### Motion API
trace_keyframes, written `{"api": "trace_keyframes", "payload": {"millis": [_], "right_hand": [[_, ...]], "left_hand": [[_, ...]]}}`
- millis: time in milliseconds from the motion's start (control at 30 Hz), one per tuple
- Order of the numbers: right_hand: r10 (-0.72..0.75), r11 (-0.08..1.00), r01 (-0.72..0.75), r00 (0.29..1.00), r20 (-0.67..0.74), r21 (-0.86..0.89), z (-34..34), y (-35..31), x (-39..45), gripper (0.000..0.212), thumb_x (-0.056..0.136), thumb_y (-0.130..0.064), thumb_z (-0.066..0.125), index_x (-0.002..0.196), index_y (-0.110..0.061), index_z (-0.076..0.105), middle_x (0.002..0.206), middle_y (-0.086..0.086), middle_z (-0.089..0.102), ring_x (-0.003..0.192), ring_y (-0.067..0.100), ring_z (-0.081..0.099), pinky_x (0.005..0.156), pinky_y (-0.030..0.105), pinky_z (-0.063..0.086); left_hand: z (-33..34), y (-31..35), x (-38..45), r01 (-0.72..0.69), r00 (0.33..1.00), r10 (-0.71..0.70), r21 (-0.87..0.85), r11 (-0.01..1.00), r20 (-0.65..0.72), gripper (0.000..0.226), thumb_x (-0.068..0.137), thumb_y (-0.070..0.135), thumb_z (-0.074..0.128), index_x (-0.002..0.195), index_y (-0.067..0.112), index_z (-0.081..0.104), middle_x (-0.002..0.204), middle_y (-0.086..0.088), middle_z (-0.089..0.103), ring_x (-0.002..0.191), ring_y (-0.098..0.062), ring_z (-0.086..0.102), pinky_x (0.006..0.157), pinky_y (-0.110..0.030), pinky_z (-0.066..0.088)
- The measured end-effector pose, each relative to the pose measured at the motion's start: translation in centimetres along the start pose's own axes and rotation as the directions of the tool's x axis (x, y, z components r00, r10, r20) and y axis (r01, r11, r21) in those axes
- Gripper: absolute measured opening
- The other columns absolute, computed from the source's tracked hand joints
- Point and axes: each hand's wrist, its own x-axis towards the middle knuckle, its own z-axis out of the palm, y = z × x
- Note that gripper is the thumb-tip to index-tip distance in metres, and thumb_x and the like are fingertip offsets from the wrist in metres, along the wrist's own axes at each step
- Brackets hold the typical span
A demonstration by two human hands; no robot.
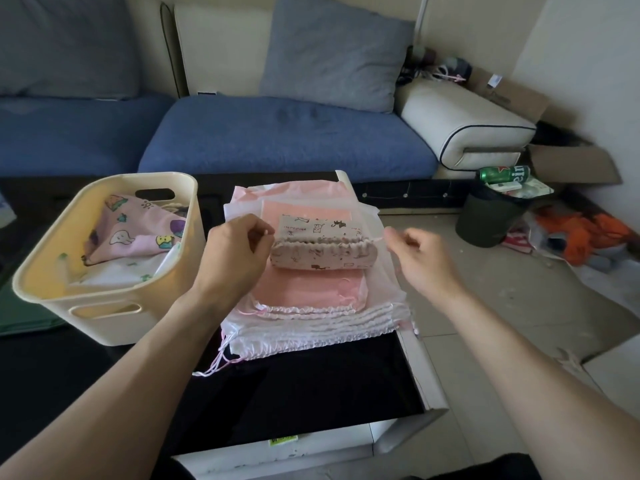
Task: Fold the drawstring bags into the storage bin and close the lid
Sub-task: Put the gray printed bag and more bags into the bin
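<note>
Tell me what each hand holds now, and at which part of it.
Both hands pinch the small printed drawstring bag by its cords: the left hand at the left end of its gathered top, the right hand at the right end.

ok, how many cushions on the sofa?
2 back cushions: one grey at far left, one grey-blue leaning behind the middle seat. More may sit out of frame to the left.
</note>
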Motion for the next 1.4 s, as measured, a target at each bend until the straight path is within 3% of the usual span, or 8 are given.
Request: {"api": "trace_keyframes", "payload": {"millis": [200, 333, 467, 700, 933, 1100, 1267, 1400], "right_hand": [[0.261, 0.88, -0.258, 0.964, 0.05, 0.398, 0.0, -1.0, -0.2, 0.054, 0.096, -0.031, 0.065, 0.042, -0.028, 0.062, 0.102, 0.025, 0.069, 0.088, 0.019, 0.063, 0.074, 0.036, 0.054], [0.25, 0.751, -0.265, 0.962, 0.111, 0.605, -0.1, -2.2, -0.2, 0.054, 0.093, -0.015, 0.063, 0.043, -0.023, 0.044, 0.089, 0.013, 0.075, 0.082, 0.015, 0.07, 0.073, 0.032, 0.052], [0.285, 0.52, -0.351, 0.931, 0.229, 0.778, 0.0, -3.1, -0.5, 0.041, 0.094, -0.022, 0.061, 0.057, -0.019, 0.042, 0.076, 0.008, 0.071, 0.075, 0.02, 0.069, 0.079, 0.035, 0.05], [0.516, 0.357, -0.493, 0.812, 0.272, 0.794, 0.2, -2.5, -0.1, 0.03, 0.102, -0.034, 0.051, 0.076, -0.02, 0.052, 0.075, 0.001, 0.073, 0.077, 0.017, 0.07, 0.073, 0.034, 0.048], [0.596, 0.218, -0.515, 0.743, 0.305, 0.829, -0.4, -1.4, 0.0, 0.033, 0.102, -0.031, 0.048, 0.072, -0.018, 0.052, 0.073, 0.003, 0.073, 0.08, 0.02, 0.068, 0.07, 0.033, 0.048], [0.601, 0.184, -0.499, 0.739, 0.305, 0.847, -0.6, -1.5, -0.1, 0.028, 0.097, -0.027, 0.054, 0.072, -0.018, 0.049, 0.075, 0.005, 0.074, 0.082, 0.022, 0.069, 0.065, 0.032, 0.05], [0.627, 0.144, -0.461, 0.727, 0.28, 0.876, -0.6, -1.7, -0.2, 0.035, 0.095, -0.02, 0.055, 0.065, -0.022, 0.037, 0.076, 0.002, 0.075, 0.076, 0.019, 0.072, 0.063, 0.029, 0.051], [0.642, 0.04, -0.404, 0.711, 0.286, 0.914, -1.5, -1.7, 0.3, 0.04, 0.097, -0.014, 0.05, 0.06, -0.022, 0.035, 0.074, 0.001, 0.075, 0.082, 0.018, 0.07, 0.067, 0.034, 0.051]], "left_hand": [[0.7, 0.8, -0.5, 0.225, 0.968, -0.251, -0.373, 0.9, -0.022, 0.016, 0.085, 0.028, 0.075, 0.099, 0.019, 0.074, 0.085, 0.01, 0.072, 0.078, 0.001, 0.067, 0.067, -0.005, 0.049], [0.9, 2.1, -0.5, 0.387, 0.888, -0.437, -0.746, 0.541, 0.144, 0.011, 0.088, 0.008, 0.072, 0.099, 0.006, 0.069, 0.091, -0.014, 0.074, 0.08, -0.022, 0.075, 0.075, -0.029, 0.061], [0.7, 2.3, -0.1, 0.498, 0.852, -0.324, -0.826, 0.264, 0.411, 0.024, 0.095, -0.002, 0.058, 0.116, 0.009, 0.056, 0.085, -0.012, 0.072, 0.079, -0.024, 0.074, 0.069, -0.029, 0.059], [1.3, 1.8, -0.5, 0.647, 0.759, -0.31, -0.615, 0.451, 0.572, 0.023, 0.103, 0.016, 0.049, 0.097, 0.0, 0.065, 0.073, -0.003, 0.057, 0.058, -0.011, 0.053, 0.076, -0.031, 0.053], [1.2, 1.4, -0.7, 0.64, 0.7, -0.221, -0.458, 0.617, 0.679, 0.018, 0.094, 0.008, 0.061, 0.104, 0.001, 0.073, 0.096, -0.015, 0.071, 0.082, -0.023, 0.064, 0.089, -0.04, 0.059], [1.4, 1.3, -0.9, 0.438, 0.847, -0.155, -0.501, 0.746, 0.509, 0.029, 0.08, 0.031, 0.071, 0.087, 0.003, 0.072, 0.085, -0.01, 0.076, 0.084, -0.027, 0.073, 0.081, -0.04, 0.061], [1.9, 1.8, -0.3, 0.492, 0.869, -0.2, -0.746, 0.449, 0.453, 0.047, 0.105, 0.028, 0.043, 0.075, 0.001, 0.066, 0.081, -0.019, 0.072, 0.095, -0.038, 0.069, 0.098, -0.044, 0.052], [0.9, 2.4, 0.4, 0.459, 0.861, -0.284, -0.885, 0.076, 0.422, 0.045, 0.106, 0.023, 0.038, 0.066, 0.012, 0.056, 0.055, -0.004, 0.055, 0.068, -0.024, 0.068, 0.087, -0.04, 0.051]]}}
